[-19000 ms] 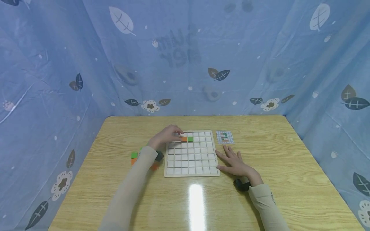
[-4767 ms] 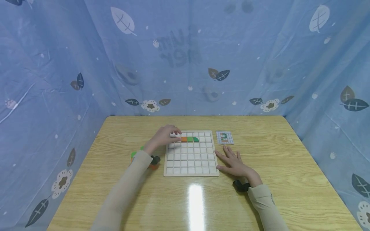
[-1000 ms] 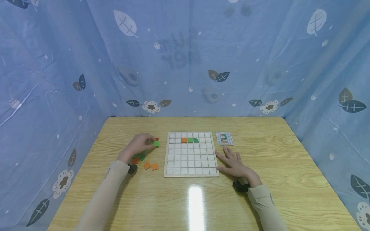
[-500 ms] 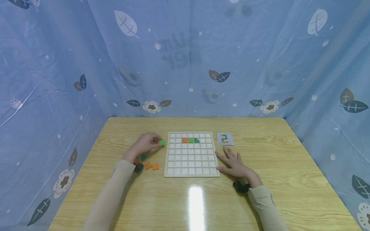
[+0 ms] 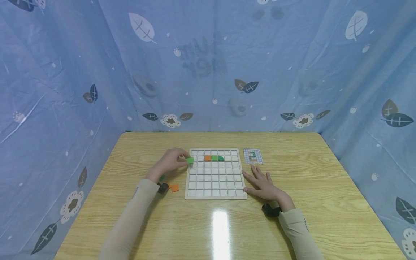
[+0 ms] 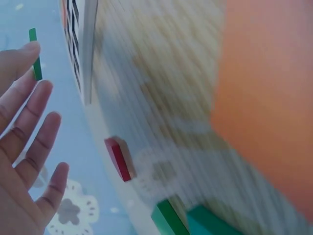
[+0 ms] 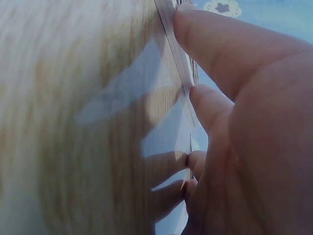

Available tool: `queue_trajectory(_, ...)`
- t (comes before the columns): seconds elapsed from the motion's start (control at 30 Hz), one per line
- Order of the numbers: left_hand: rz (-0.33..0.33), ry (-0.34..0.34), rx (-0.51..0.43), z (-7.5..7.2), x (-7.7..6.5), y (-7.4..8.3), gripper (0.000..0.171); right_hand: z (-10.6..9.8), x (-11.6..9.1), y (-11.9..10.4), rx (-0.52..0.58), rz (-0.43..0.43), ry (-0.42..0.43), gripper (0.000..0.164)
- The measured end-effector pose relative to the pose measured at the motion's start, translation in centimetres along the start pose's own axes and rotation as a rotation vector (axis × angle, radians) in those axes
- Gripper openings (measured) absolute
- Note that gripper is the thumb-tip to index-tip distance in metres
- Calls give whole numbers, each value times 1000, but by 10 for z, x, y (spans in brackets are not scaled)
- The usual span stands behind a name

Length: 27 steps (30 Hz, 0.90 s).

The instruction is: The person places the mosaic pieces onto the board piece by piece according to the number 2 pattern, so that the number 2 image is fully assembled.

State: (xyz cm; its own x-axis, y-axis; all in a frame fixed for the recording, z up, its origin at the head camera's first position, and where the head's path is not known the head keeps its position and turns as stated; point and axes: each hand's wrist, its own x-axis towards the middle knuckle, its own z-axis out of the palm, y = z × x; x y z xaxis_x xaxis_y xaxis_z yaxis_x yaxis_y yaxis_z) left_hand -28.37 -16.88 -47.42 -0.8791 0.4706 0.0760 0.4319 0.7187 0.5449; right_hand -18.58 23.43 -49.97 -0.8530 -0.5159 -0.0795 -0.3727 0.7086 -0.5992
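Note:
My left hand (image 5: 171, 160) pinches a light green square tile (image 5: 190, 160) between thumb and index finger, over the left edge of the white grid board (image 5: 216, 180). In the left wrist view the pinched tile (image 6: 35, 54) appears edge-on, the other fingers spread. On the board's second row from the back sit an orange square tile (image 5: 207, 158), a green square tile (image 5: 214, 158) and a dark green rounded tile (image 5: 221, 158), side by side. My right hand (image 5: 264, 184) lies with fingers spread, thumb and index fingertips at the board's right edge.
A small pattern card (image 5: 252, 156) with a printed grid lies right of the board. Left of the board are an orange tile (image 5: 174, 187) and a dark green one (image 5: 161, 178), others hidden by my left arm. The left wrist view shows a red tile (image 6: 118, 159) on the table.
Since 4.8 seconds ago my left hand went left to the loose tiles and took a light green tile. Over the last second it has carried it right to the board. The right hand stays put.

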Motion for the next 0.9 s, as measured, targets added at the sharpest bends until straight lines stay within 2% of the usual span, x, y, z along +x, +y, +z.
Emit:
queue_trajectory(0.5, 34, -36, -25, 8, 12, 20, 30, 0, 0, 1, -5, -2, -1, 66)
queue_trajectory(0.9, 137, -50, 68, 18, 26, 32, 29, 0, 0, 3, -10, -8, 2, 66)
